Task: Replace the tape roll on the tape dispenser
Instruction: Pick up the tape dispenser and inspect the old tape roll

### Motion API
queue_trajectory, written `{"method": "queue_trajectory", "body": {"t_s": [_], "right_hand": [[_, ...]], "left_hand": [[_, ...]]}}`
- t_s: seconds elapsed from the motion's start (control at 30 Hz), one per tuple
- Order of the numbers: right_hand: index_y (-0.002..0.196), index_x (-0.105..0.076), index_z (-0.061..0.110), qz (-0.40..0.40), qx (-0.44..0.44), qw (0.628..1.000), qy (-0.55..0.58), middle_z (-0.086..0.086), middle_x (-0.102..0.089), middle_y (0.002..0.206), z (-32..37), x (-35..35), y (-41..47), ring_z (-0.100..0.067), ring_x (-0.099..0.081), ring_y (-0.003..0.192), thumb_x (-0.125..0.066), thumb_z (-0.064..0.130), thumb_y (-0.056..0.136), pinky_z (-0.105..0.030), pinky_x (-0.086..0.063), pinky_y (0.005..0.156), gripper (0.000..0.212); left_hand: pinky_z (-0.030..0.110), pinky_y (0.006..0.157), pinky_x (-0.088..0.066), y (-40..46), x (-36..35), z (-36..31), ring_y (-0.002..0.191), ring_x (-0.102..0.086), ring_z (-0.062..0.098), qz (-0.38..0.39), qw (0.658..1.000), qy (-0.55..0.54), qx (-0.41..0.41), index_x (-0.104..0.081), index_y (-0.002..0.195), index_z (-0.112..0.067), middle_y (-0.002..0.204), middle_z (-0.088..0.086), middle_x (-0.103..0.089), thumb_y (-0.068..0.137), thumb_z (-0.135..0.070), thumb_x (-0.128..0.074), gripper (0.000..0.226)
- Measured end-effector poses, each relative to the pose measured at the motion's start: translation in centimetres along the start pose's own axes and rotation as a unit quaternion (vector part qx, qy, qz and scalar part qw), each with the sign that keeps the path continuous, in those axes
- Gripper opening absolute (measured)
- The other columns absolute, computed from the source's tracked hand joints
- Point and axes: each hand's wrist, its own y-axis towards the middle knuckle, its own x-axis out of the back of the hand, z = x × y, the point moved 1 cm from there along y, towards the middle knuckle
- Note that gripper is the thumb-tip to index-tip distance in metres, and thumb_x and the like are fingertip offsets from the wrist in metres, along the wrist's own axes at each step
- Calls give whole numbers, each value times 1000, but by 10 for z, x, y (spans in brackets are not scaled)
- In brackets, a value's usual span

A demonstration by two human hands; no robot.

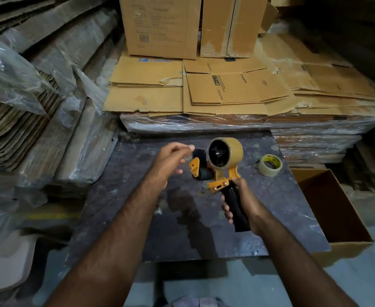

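Above the dark table (pixel 270 200), the right hand (pixel 241 204) grips the dispenser (pixel 217 171) by its black handle, a brown roll (pixel 233 151) mounted on it. Left hand (pixel 168 165) hovers just beside the dispenser's front, fingers loosely curled, holding nothing visible. Another roll (pixel 270 164) lies on the table, right of the dispenser.

I'm standing in what looks like a packing storeroom or warehouse. Flattened cartons (pixel 237 89) lie stacked on a shrink-wrapped pallet load (pixel 204 124) right behind my dark, stained counter (pixel 137 218). Two closed cardboard boxes (pixel 162 25) sit on top of the flat ones. To my left, bundles of corrugated sheets (pixel 27 111) lean under loose plastic film. An open carton (pixel 337 209) stands beside the counter; the dim corners I can't make out.
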Motion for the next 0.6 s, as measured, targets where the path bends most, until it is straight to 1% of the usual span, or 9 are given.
{"method": "queue_trajectory", "body": {"t_s": [0.07,0.13,0.23,0.3,0.33,0.4,0.47,0.53,0.6], "right_hand": [[74,-60,9,69,-19,996,45,-8,-50,59,-1,1,1,-22,-45,46,-33,70,90,-29,-42,45,68],[74,-62,8,112,-42,991,61,-11,-52,60,-4,2,1,-24,-49,45,-36,70,88,-29,-47,45,69],[77,-64,6,141,-79,985,52,-12,-58,62,-16,8,5,-26,-56,47,-39,68,86,-31,-53,48,68],[78,-65,6,142,-100,983,56,-13,-61,62,-27,13,10,-26,-58,48,-43,68,83,-31,-54,49,66],[79,-65,6,139,-112,982,60,-12,-61,63,-34,15,12,-26,-59,48,-45,68,82,-30,-54,50,66],[79,-67,5,124,-135,981,59,-13,-61,62,-47,19,17,-26,-59,49,-44,69,81,-29,-54,50,68],[76,-68,4,96,-144,984,49,-13,-60,60,-56,27,27,-25,-58,47,-36,71,84,-27,-51,48,74],[71,-67,5,70,-157,984,46,-12,-59,58,-64,35,43,-24,-55,46,-28,72,87,-26,-47,49,80],[67,-64,5,46,-175,982,46,-11,-58,57,-71,46,60,-25,-54,46,-22,73,88,-26,-45,49,83]], "left_hand": [[31,83,-53,7,7,1,112,-65,16,19,997,44,-62,-70,116,-21,118,-1,-71,87,-34,-76,32],[35,98,-50,17,10,0,119,-61,13,53,989,102,-94,-67,121,-23,127,-3,-67,84,-36,-79,41],[36,98,-47,29,7,10,118,-56,13,117,974,179,-71,-64,129,-26,129,-6,-61,82,-43,-79,52],[30,86,-54,33,0,25,110,-63,14,163,974,157,-23,-65,126,-25,121,-4,-66,85,-38,-77,44],[25,74,-56,32,-4,34,104,-65,13,173,976,135,-3,-66,124,-23,117,-3,-68,87,-35,-76,40],[20,64,-50,31,-16,53,94,-63,6,163,979,118,23,-64,127,-19,114,-2,-68,91,-28,-73,38],[19,68,-46,34,-35,68,91,-60,3,146,982,107,44,-58,134,-14,113,-2,-64,92,-23,-71,45],[22,74,-45,42,-53,80,95,-60,7,138,982,104,70,-47,141,-13,118,-2,-63,95,-26,-68,53],[29,89,-42,50,-70,95,117,-58,18,138,979,123,92,-37,149,-12,141,5,-55,95,-34,-66,64]]}}
